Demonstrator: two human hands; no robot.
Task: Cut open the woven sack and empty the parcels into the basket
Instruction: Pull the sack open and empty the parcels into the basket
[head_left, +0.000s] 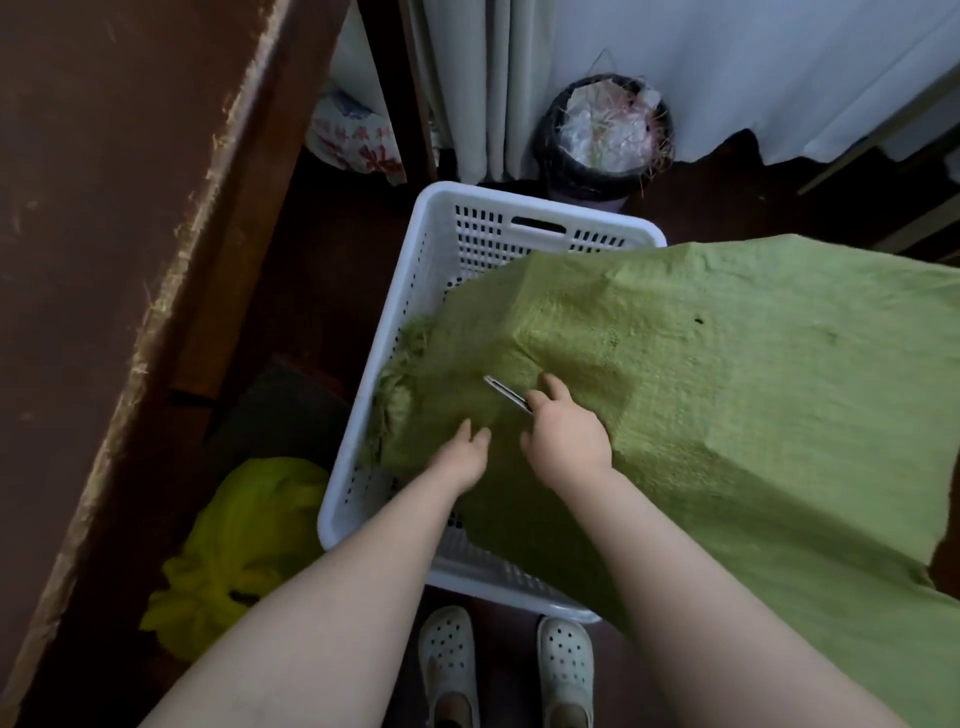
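Note:
A bulging green woven sack (727, 374) lies tilted over the white perforated basket (519, 228), its frayed gathered end (410, 364) hanging inside the basket's left side. My right hand (563, 431) grips a small metal blade (506, 394) whose tip rests on the sack near that end. My left hand (462, 457) lies flat on the sack just left of the blade, fingers spread a little. No parcels show; the sack hides them.
A brown wooden table edge (156, 291) runs along the left. A yellow-green bag (244, 545) lies on the floor beside the basket. A black waste bin (605, 140) full of scraps stands behind the basket by white curtains. My white clogs (504, 670) stand below.

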